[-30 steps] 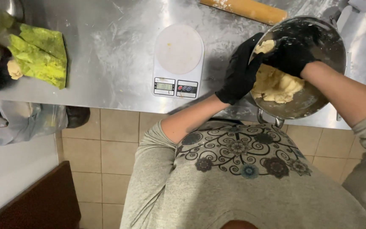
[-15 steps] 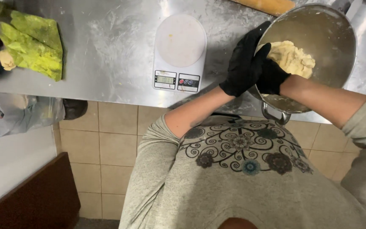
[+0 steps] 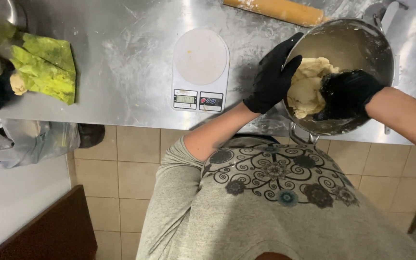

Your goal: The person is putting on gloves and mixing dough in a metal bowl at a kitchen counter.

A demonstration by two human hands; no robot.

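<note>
Two gloved hands work one dough lump [image 3: 309, 86] in one steel bowl [image 3: 362, 43].

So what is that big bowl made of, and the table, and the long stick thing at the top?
The bowl looks like metal, probably steel: grey, shiny, smeared with dough. The table seems to be steel too, since it has a brushed, reflective top dusted with flour. The rolling pin looks wooden: tan and matte. The gloves on the left hand and right hand look like thin black rubber.
</note>
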